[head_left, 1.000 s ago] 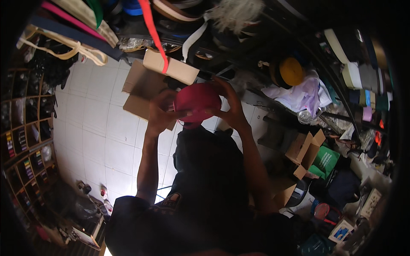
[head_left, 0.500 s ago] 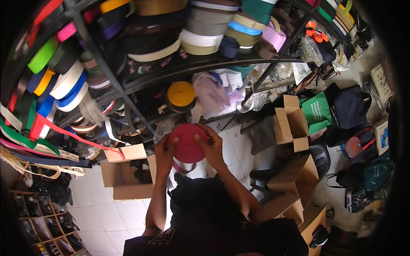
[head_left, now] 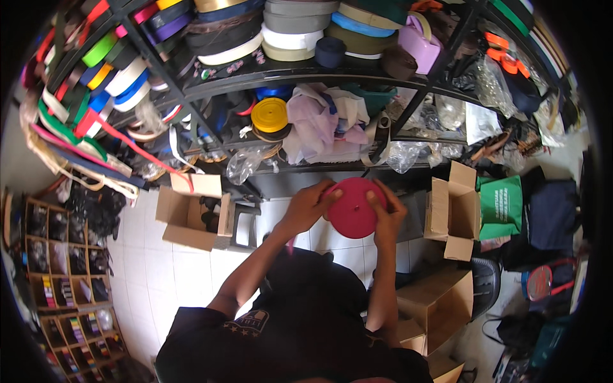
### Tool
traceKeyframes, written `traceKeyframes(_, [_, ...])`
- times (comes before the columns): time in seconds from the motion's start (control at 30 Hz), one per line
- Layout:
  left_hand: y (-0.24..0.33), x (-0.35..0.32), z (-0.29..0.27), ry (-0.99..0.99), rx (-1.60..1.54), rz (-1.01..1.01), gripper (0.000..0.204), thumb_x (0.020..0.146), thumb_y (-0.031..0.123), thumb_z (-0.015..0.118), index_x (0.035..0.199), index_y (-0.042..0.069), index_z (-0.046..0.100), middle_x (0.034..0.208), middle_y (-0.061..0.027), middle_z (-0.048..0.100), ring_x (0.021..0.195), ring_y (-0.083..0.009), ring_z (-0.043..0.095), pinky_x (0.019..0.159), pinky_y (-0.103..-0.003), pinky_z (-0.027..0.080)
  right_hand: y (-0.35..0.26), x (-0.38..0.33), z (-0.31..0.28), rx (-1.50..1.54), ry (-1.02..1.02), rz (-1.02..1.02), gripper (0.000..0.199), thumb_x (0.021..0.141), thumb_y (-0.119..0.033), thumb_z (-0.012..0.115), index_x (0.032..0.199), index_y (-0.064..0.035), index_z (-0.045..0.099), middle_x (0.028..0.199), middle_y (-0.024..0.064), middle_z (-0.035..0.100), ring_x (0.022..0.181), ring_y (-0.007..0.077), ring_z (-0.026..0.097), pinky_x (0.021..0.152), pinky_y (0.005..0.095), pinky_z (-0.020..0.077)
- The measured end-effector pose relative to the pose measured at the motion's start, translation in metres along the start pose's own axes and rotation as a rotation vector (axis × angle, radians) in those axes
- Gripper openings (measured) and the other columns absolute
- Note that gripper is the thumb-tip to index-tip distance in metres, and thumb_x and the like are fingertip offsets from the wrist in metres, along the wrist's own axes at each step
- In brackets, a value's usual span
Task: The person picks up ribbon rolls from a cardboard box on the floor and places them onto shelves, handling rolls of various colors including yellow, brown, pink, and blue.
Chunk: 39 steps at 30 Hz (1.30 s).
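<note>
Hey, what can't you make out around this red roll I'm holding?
All in the head view:
Red roll: far side, turned from the camera.
Left hand and right hand: fingertips partly hidden by the roll.
Dark items in the left cardboard box: too shadowed to identify.
Small items in the wooden rack: too small.
Lowest cardboard box: cut off by the bottom edge.

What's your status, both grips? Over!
Left grip and right grip: both holding magenta roll. Roll: round face showing. Beyond: black shelf; open cardboard box to the right.
</note>
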<state>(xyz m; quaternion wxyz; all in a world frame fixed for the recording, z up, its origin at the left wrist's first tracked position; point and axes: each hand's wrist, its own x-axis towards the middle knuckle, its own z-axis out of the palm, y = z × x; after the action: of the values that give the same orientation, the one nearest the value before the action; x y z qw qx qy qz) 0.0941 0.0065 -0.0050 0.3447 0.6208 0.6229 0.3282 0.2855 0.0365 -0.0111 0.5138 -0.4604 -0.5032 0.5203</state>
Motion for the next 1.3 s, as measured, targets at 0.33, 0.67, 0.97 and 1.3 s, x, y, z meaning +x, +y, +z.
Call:
traceKeyframes(0.33, [0.027,0.000,0.079,0.355,-0.445,-0.084,0.047,0.100,0.043,0.046,0.118,0.001,0.057,0.082,-0.0200,0.064,0.073,-0.0292,0.065,0.069,-0.039,0.049,0.024,-0.008,-0.002,0.324,0.409,-0.038,0.037,0.089,-0.022,0.070,0.116,0.0015,0.063,0.114,0.0121,0.063,0.103,0.0204,0.059,0.091,0.0315,0.0465])
traceKeyframes(0.67, [0.021,0.007,0.051,-0.059,-0.505,-0.108,0.049,0.101,0.040,0.047,0.122,-0.004,0.057,0.094,-0.0065,0.065,0.090,-0.0157,0.061,0.079,-0.029,0.049,0.003,0.015,-0.052,0.189,-0.140,0.134,0.037,0.086,-0.016,0.070,0.118,0.0014,0.064,0.111,0.0126,0.065,0.102,0.0182,0.060,0.092,0.0305,0.0457])
traceKeyframes(0.97, [0.033,0.024,0.069,0.285,-0.652,-0.150,0.048,0.100,0.042,0.048,0.117,-0.002,0.058,0.090,-0.0140,0.063,0.087,-0.0206,0.060,0.082,-0.034,0.047,0.025,0.004,-0.025,0.330,0.279,-0.059,0.036,0.092,-0.021,0.065,0.122,-0.0034,0.056,0.111,0.0081,0.061,0.102,0.0157,0.056,0.090,0.0301,0.0450])
traceKeyframes(1.3, [0.070,0.086,0.040,0.024,-0.481,0.063,0.046,0.099,0.041,0.047,0.120,0.001,0.057,0.099,-0.0213,0.067,0.094,-0.0294,0.067,0.084,-0.035,0.048,-0.014,0.054,-0.036,0.367,0.285,0.008,0.037,0.095,-0.028,0.060,0.121,-0.0007,0.060,0.117,0.0108,0.060,0.104,0.0141,0.056,0.088,0.0270,0.0450])
